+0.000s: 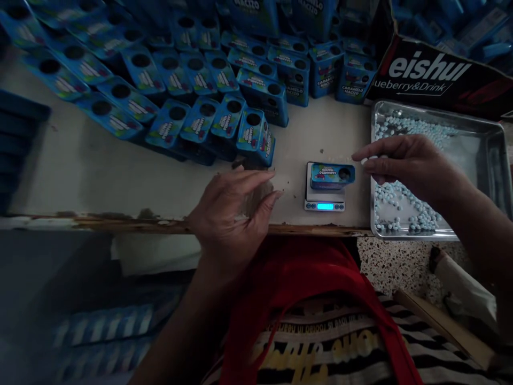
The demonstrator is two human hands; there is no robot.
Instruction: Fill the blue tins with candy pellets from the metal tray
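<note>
My left hand (232, 214) is curled at the table's front edge, left of the scale. Its fingers and thumb bend round a small see-through object (253, 200), whose exact kind I cannot make out. My right hand (404, 163) is closed on a few round white candies (373, 159), over the left side of the metal tray (476, 120). Many pale blue and white candies (425, 216) lie in that tray. Between my hands a small digital scale (325, 197) with a lit display bears a blue tin (326, 175) with a dark round opening.
Rows of blue tins (200, 125) with round openings stand along the back and left of the table (120, 184). Behind the tray is a black printed cardboard box (428, 69) full of blue tins. More blue trays or boxes (20, 141) sit at the left edge.
</note>
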